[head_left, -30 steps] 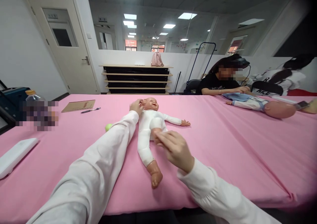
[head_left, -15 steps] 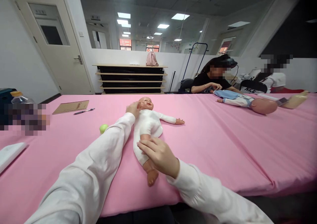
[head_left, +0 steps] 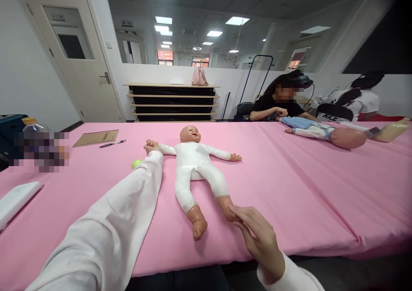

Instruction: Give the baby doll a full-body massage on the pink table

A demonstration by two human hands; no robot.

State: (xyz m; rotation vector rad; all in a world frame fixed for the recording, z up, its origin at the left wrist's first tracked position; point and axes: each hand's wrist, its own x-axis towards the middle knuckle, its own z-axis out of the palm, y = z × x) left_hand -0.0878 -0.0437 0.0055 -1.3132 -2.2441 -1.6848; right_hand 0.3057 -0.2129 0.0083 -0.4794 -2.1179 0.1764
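Well left of the left hand, a white object [head_left: 19,201] is cut off by the picture's edge, and a bottle [head_left: 43,147] beyond it is mostly blurred out. Just beside the left wrist, a green ball [head_left: 136,164] is partly covered by the sleeve [head_left: 128,201]. The left hand [head_left: 152,147] is curled closed around the small hand of a white-bodied doll [head_left: 193,156]; its fingertips are hard to make out. The doll lies face up between the two hands, its legs apart. The right hand [head_left: 257,233] has its fingers extended and close together, tips against the doll's foot [head_left: 227,207], covering the toes; whether it pinches them I cannot tell.
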